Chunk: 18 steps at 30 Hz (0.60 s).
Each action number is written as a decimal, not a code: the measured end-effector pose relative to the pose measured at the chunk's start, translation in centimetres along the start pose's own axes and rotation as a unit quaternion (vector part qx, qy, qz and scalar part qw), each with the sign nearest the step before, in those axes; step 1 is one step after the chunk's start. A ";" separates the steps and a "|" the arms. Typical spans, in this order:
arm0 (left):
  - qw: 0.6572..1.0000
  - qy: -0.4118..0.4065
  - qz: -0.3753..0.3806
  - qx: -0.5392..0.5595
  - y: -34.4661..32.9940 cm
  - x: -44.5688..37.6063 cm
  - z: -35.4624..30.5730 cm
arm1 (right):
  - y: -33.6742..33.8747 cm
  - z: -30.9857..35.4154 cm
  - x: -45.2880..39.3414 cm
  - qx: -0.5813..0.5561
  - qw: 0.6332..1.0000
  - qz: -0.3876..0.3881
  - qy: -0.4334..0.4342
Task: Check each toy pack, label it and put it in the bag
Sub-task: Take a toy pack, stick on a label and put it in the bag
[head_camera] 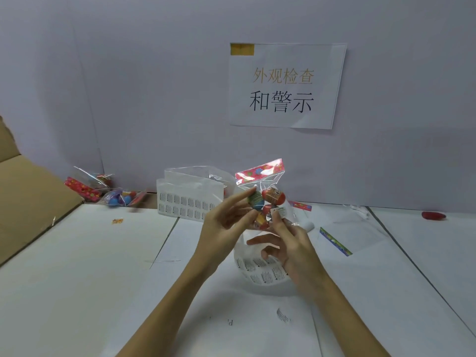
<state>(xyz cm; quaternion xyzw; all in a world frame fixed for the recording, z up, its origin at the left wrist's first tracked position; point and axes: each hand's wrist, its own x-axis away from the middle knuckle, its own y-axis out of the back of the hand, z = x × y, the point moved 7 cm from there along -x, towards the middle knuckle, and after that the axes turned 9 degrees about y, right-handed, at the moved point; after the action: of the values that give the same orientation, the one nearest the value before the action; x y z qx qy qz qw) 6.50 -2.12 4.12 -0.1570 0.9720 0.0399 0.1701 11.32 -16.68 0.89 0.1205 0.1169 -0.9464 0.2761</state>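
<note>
Though crinkled, toy pack (262,197) (red-topped)

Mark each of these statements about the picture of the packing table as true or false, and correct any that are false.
1. The toy pack is held up off the table. True.
2. The right hand pinches a small label against the pack. True.
3. The left hand lies flat on the table. False: it is raised, its fingers on the pack.
4. Other toy packs lie at the back left by the cardboard box. True.
5. The paper sign lies on the table. False: it hangs on the wall.
6. The label sheet under the hands is blank. False: it carries rows of printed labels.
</note>
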 end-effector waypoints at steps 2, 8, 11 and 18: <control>1.000 -0.012 -0.010 -0.017 0.0 0.0 -0.1 | 0.4 -0.1 -0.1 0.029 0.999 -0.029 -0.009; 0.996 -0.035 -0.035 -0.076 0.0 -0.1 0.5 | 2.0 0.8 0.0 0.092 0.990 -0.107 0.028; 0.995 -0.028 -0.018 -0.090 -0.4 -0.2 0.7 | 3.3 1.3 0.1 0.110 0.987 -0.116 0.005; 0.987 -0.033 -0.059 -0.142 0.9 -0.1 0.9 | 14.8 6.6 2.3 -0.412 0.833 -0.320 0.185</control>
<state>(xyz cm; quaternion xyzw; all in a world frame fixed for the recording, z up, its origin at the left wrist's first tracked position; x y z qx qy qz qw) 6.64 -1.11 3.30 -0.2357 0.9391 0.1729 0.1805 16.46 -31.83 4.11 0.1240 0.5766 -0.8063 -0.0443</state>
